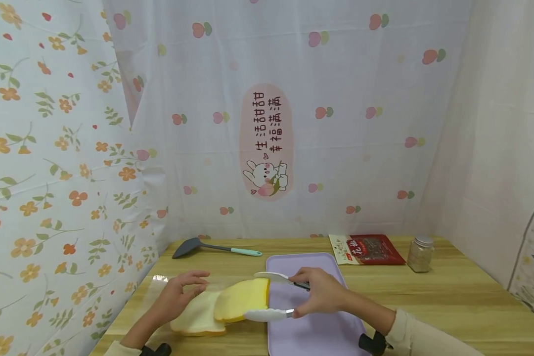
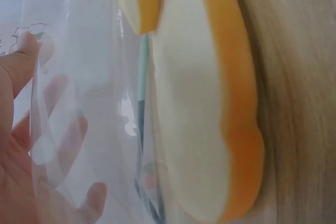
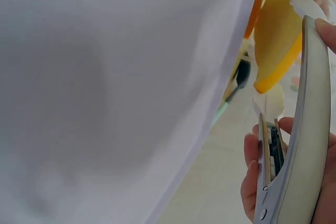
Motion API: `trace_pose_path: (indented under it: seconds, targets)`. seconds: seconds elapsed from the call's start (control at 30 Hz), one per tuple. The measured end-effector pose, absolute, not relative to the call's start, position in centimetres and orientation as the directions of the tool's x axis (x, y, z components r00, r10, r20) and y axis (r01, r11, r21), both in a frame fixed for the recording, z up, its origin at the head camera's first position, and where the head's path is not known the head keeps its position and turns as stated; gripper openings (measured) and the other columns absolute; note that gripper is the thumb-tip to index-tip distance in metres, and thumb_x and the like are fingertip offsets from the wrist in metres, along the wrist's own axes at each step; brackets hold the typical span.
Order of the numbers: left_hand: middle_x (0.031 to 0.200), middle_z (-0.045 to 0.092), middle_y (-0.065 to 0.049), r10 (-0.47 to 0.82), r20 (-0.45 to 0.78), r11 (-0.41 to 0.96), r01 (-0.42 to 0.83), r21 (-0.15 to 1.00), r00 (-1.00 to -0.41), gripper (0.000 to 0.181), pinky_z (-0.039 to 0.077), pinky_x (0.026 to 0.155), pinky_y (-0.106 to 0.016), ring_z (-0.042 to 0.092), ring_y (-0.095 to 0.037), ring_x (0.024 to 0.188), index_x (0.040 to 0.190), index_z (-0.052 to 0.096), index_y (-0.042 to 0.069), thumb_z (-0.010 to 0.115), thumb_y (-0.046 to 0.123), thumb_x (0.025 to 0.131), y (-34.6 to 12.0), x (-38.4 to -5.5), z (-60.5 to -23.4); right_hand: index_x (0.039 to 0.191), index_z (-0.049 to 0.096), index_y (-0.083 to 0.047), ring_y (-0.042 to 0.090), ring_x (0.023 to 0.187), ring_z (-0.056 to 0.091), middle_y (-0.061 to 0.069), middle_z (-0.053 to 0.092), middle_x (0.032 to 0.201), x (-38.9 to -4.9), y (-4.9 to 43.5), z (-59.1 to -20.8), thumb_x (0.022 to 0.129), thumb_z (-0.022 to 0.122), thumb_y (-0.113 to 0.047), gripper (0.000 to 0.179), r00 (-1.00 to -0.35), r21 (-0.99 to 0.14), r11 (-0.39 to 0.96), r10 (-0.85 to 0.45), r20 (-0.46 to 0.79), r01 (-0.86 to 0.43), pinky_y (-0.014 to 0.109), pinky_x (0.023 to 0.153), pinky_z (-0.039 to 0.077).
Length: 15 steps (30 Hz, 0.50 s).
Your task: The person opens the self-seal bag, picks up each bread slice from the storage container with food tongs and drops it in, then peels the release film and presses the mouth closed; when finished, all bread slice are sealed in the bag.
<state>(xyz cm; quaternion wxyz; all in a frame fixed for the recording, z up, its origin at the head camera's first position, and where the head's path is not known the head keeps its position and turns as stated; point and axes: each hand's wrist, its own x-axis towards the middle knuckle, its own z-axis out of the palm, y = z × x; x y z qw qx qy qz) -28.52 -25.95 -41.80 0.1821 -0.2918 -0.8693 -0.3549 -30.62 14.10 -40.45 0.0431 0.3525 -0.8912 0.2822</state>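
Note:
My right hand grips a pair of tongs with white tips. Between the tips is a yellow bread slice, tilted and overlapping a pale bread slice with an orange-brown crust in the head view. My left hand is just left of the slices, its fingers spread loosely. In the left wrist view, clear plastic film covers part of those fingers, beside the pale slice's thick crust. A lavender tray lies below my right hand.
At the back left lies a spatula with a dark head and mint handle. Behind the tray, a red and cream seasoning packet lies flat, with a lidded glass jar to its right. Patterned curtains enclose the wooden table.

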Motion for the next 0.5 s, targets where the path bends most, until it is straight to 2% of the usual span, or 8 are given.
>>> trace_pose_path:
  seconds: [0.23,0.37,0.5]
  targets:
    - [0.120,0.070,-0.002,0.271,0.528,0.607,0.569,0.555,-0.805,0.013,0.052,0.088,-0.030,0.064,-0.021,0.112,0.098,0.076,0.027,0.071,0.017,0.092,-26.6,-27.7,-42.1,0.123,0.070,-0.003,0.015,0.094,0.060,0.005,0.069,0.112,-30.7,13.3,-41.1,0.065,0.087,-0.047,0.075,-0.713,-0.541,0.503,-0.634,0.298,-0.674,0.024,0.072,0.047]
    - [0.121,0.069,0.000,0.269,0.508,0.605,0.554,0.572,-0.819,0.011,0.050,0.089,-0.025,0.062,-0.016,0.113,0.100,0.076,0.024,0.070,0.019,0.093,-26.6,-27.6,-42.5,0.124,0.070,-0.004,0.013,0.096,0.061,0.004,0.069,0.113,-30.7,13.2,-41.4,0.065,0.087,-0.050,0.077,-0.716,-0.519,0.519,-0.624,0.312,-0.679,0.023,0.071,0.046]
    - [0.121,0.069,-0.003,0.287,0.499,0.571,0.565,0.596,-0.817,0.011,0.050,0.090,-0.027,0.062,-0.017,0.114,0.101,0.076,0.020,0.069,0.018,0.093,-25.8,-28.4,-42.5,0.123,0.070,-0.003,0.018,0.091,0.061,0.005,0.069,0.111,-30.6,13.8,-41.4,0.064,0.087,-0.050,0.077,-0.744,-0.510,0.555,-0.583,0.325,-0.658,0.023,0.067,0.045]
